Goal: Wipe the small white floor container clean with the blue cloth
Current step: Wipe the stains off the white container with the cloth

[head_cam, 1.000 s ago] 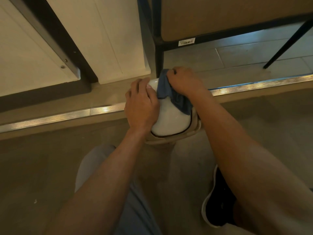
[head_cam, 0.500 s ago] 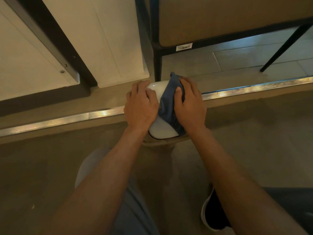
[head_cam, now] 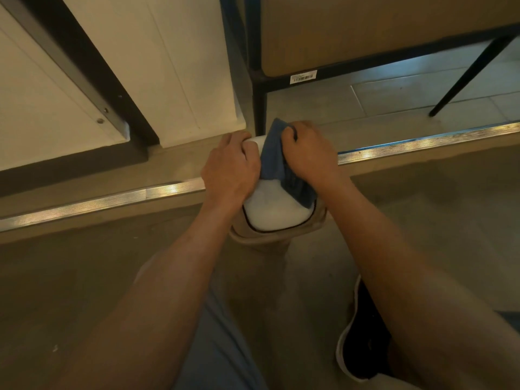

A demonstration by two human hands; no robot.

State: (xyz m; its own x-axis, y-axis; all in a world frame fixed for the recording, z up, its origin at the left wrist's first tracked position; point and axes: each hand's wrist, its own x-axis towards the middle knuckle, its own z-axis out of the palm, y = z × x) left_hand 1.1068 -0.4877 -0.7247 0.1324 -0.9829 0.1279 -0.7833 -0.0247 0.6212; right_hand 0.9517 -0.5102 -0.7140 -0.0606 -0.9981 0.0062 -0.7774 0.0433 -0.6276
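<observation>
The small white container (head_cam: 271, 211) stands on the floor at the centre of the view, its rounded white lid facing up over a beige body. My left hand (head_cam: 229, 171) grips its left side and far rim. My right hand (head_cam: 308, 153) is closed on the blue cloth (head_cam: 274, 159), pressing it onto the far right part of the lid. The cloth drapes down the lid's right side. The container's far edge is hidden under both hands.
A metal threshold strip (head_cam: 422, 142) runs across the floor just behind the container. A black furniture leg (head_cam: 259, 108) stands right behind it, and a white panel (head_cam: 174, 66) to the left. My knee (head_cam: 213, 333) and dark shoe (head_cam: 363, 342) are below.
My right hand moved from the lid's near right side up to its far end, bunching the blue cloth there. More white lid shows near me. My left hand stayed put.
</observation>
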